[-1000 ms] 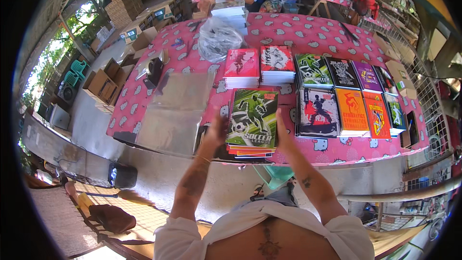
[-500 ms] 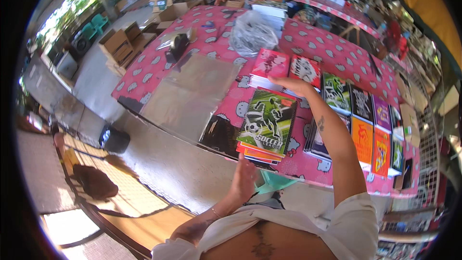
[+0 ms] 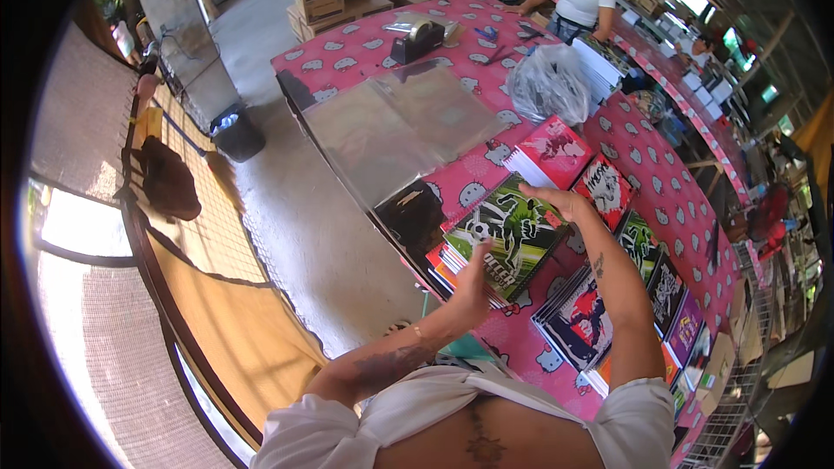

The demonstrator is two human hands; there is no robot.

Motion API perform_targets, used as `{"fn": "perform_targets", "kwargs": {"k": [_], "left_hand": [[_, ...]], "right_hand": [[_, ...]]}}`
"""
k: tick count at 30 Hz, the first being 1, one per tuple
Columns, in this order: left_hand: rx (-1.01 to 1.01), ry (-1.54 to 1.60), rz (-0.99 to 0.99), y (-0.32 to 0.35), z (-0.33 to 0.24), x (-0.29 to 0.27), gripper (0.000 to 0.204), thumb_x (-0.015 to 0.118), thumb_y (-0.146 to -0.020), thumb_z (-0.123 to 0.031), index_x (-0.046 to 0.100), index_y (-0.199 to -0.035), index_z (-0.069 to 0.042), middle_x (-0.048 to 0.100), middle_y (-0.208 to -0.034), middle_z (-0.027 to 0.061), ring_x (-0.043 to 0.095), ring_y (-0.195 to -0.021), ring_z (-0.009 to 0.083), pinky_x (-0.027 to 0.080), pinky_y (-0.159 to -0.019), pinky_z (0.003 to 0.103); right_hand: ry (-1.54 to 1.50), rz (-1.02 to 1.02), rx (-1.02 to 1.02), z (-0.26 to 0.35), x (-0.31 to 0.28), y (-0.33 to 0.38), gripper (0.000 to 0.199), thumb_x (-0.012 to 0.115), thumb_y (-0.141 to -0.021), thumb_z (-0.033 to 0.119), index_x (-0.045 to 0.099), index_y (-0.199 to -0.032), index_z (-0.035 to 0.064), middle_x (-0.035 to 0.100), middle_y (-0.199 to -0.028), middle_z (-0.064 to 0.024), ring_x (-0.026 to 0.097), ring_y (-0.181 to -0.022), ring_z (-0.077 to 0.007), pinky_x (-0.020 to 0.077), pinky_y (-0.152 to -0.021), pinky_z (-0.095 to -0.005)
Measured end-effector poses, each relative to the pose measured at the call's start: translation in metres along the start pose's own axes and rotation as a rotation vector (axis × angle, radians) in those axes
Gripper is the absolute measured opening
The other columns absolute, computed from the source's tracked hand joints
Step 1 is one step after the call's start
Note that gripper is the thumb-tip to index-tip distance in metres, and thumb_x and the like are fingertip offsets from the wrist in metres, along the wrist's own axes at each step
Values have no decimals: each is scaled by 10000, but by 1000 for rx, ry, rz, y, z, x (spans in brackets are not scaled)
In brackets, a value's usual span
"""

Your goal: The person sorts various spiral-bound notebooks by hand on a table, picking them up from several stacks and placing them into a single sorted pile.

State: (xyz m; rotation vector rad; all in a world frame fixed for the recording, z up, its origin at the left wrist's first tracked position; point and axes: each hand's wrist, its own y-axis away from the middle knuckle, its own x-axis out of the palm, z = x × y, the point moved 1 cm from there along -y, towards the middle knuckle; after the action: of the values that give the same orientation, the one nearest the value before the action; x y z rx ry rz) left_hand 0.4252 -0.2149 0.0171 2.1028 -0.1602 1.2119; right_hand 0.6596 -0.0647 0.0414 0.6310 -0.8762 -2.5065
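A short stack of spiral notebooks (image 3: 512, 230) lies near the table's front edge, its top cover green and black with a soccer player. Red and orange covers stick out unevenly beneath. My left hand (image 3: 472, 285) is closed at the stack's near side, one digit reaching up over the cover; its other fingers are mostly hidden. Stretched out, the fingers of my right hand (image 3: 556, 200) lie at the far right corner of the top notebook. Just beyond are a pink notebook pile (image 3: 556, 154) and a red-and-white one (image 3: 605, 187).
Clear plastic sleeves (image 3: 400, 126) lie flat left of the stack, a tape dispenser (image 3: 419, 42) behind them. A plastic bag (image 3: 549, 82) sits by a tall book stack (image 3: 599, 68). More notebooks (image 3: 578, 321) stand right of my arm. Another person (image 3: 580, 0) stands across the table.
My right hand has come back from the pink notebooks to the stack's far corner. My left hand has moved up against the stack. The view has swung left.
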Motion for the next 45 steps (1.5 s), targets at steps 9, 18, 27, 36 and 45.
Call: {"fn": "perform_targets", "kwargs": {"k": [9,18,27,36,45], "left_hand": [[92,-204,-328,12,-13,-57,854,294,-868,-786,503,-1357,-118,390,-1510,89,230,-1432,258,28,-1160,511],[75,-97,-33,1,-19,-77,798,381,-877,-756,460,-1400,-159,576,-1321,70,561,-1172,265,444,-985,414],[257,-761,320,-95,-174,-109,880,229,-949,-693,256,-1490,1,394,-1490,158,338,-1392,280,205,-1163,413],[-481,-400,608,-75,-107,-53,849,392,-873,-731,416,-1430,-91,482,-1429,120,458,-1299,338,348,-1089,523],[-238,-935,687,-87,-131,-14,663,559,-947,-369,295,-1497,-109,491,-1399,97,491,-1254,252,396,-1043,382]], "right_hand": [[-327,-181,91,-42,11,8,830,443,-879,717,482,-1375,52,571,-1340,-77,574,-1159,-211,448,-1003,-363],[-693,156,-139,-75,48,17,786,440,-916,668,438,-1412,59,522,-1396,-77,537,-1226,-177,452,-1010,-362],[-1260,-905,-121,-66,195,78,947,371,-872,766,196,-1538,115,172,-1598,-105,167,-1461,-245,113,-1174,-417],[-1510,-591,-593,-60,260,72,796,414,-912,692,423,-1417,76,507,-1390,-112,494,-1259,-223,401,-1053,-409],[-1121,-1147,-618,-47,203,50,866,596,-885,586,281,-1483,44,379,-1460,-146,390,-1326,-244,302,-1094,-371]]}}
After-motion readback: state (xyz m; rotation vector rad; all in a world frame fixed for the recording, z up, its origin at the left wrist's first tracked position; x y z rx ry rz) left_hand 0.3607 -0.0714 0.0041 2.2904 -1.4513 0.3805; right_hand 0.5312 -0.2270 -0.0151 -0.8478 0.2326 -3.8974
